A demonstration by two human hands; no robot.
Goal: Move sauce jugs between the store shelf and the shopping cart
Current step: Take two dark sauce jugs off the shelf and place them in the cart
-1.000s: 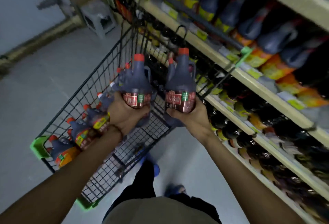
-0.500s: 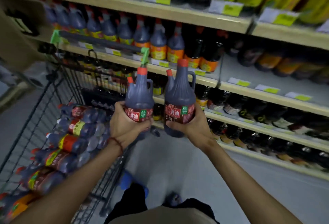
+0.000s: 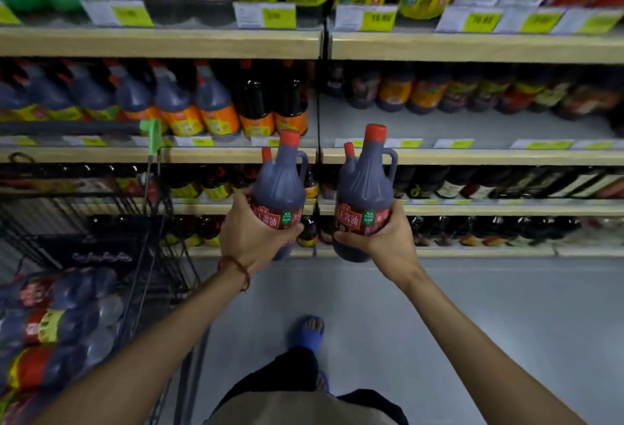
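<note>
Two sauce jugs are up in the air, one per hand. The left hand (image 3: pixel 250 235) wraps its fingers round the lower body of the left jug (image 3: pixel 278 185), and the right hand (image 3: pixel 385 239) grips the right jug (image 3: pixel 364 185) the same way, low on the red label. Both jugs stand close to upright, long axis near vertical, red caps up and tipped a touch to the right. Their loop handles are on the right side and their labels face the camera. A second, smaller red cap shows just left of each main cap; whether that is another bottle behind, I cannot tell. The pair hangs side by side, apart, in front of the store shelf (image 3: pixel 236 154), above the grey floor (image 3: pixel 472 323). Four shelf boards show, one above another, edged with yellow price tags (image 3: pixel 380 17) and packed with dark bottles. A row of orange-labelled jugs (image 3: pixel 179 107) stands upright on the second board. At left is the black wire shopping cart (image 3: pixel 148 222), with more jugs (image 3: pixel 60 323) lying on their sides in it, too blurred to count. One red cord bracelet (image 3: pixel 236 266) circles the left wrist, and one blue slipper (image 3: pixel 309 333) shows below.
</note>
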